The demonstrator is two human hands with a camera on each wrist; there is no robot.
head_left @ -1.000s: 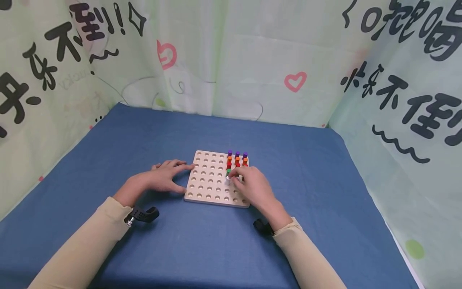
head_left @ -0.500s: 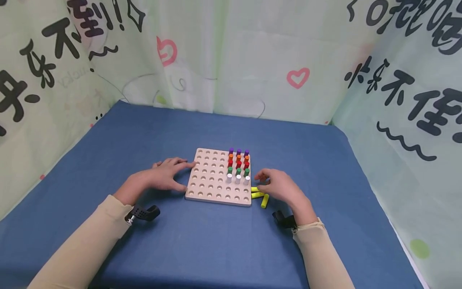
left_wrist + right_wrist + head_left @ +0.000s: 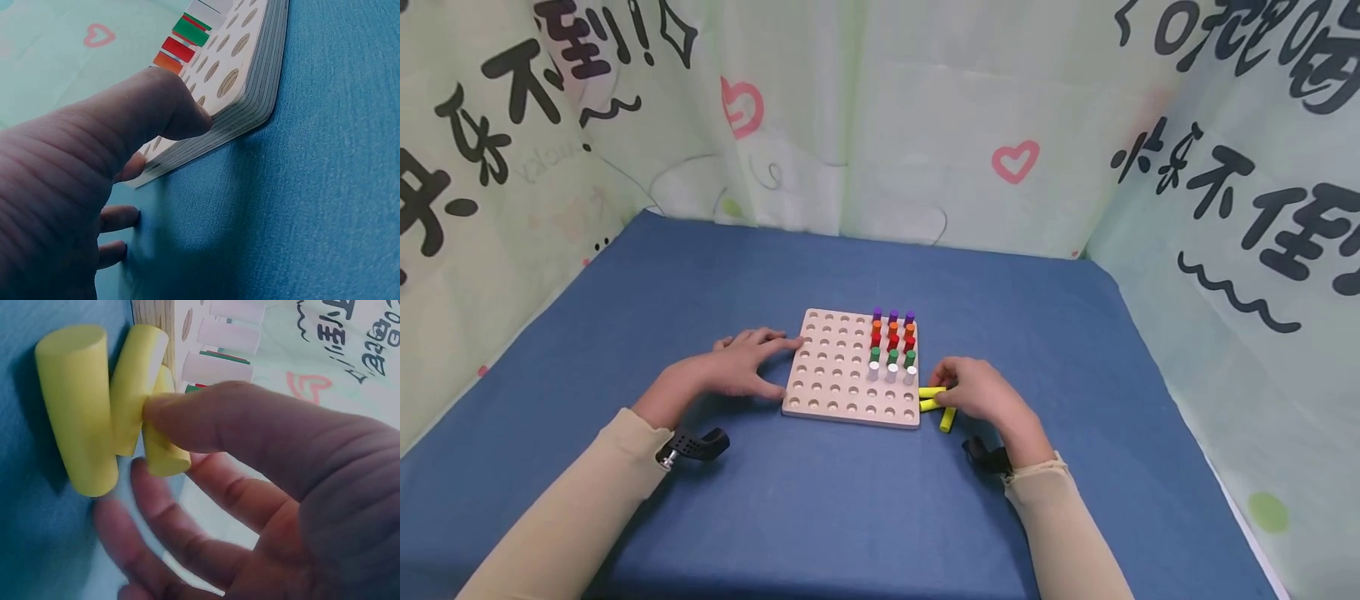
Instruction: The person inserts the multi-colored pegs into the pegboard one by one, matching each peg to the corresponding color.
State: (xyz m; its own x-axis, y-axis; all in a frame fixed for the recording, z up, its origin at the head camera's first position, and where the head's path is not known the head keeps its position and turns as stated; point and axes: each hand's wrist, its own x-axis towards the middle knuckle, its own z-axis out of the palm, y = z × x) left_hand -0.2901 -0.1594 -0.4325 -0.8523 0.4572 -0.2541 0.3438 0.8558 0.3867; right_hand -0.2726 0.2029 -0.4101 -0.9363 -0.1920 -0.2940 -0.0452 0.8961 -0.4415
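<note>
A pale wooden pegboard [image 3: 842, 398] lies in the middle of the table. Rows of purple, orange, red, green and white pegs [image 3: 891, 373] stand upright along its right part. My left hand [image 3: 741, 367] rests at the board's left edge, thumb and forefinger spread and touching it. To the right of the board lie loose yellow pegs [image 3: 78, 412]. Over them, my right hand [image 3: 981, 392] pinches one yellow peg [image 3: 165, 447] between thumb and forefinger, as the right wrist view shows. The thumb and forefinger partly hide that peg.
Blue cloth [image 3: 820, 508] covers the table. A pale curtain [image 3: 925, 125] with black writing and pink hearts rises behind it and along both sides. Unfilled holes [image 3: 231, 84] take up the board's left part and its two front rows.
My right hand has left the white pegs on the board and moved right, down to the loose yellow pegs, where its thumb and forefinger have closed on one. The left hand stays put.
</note>
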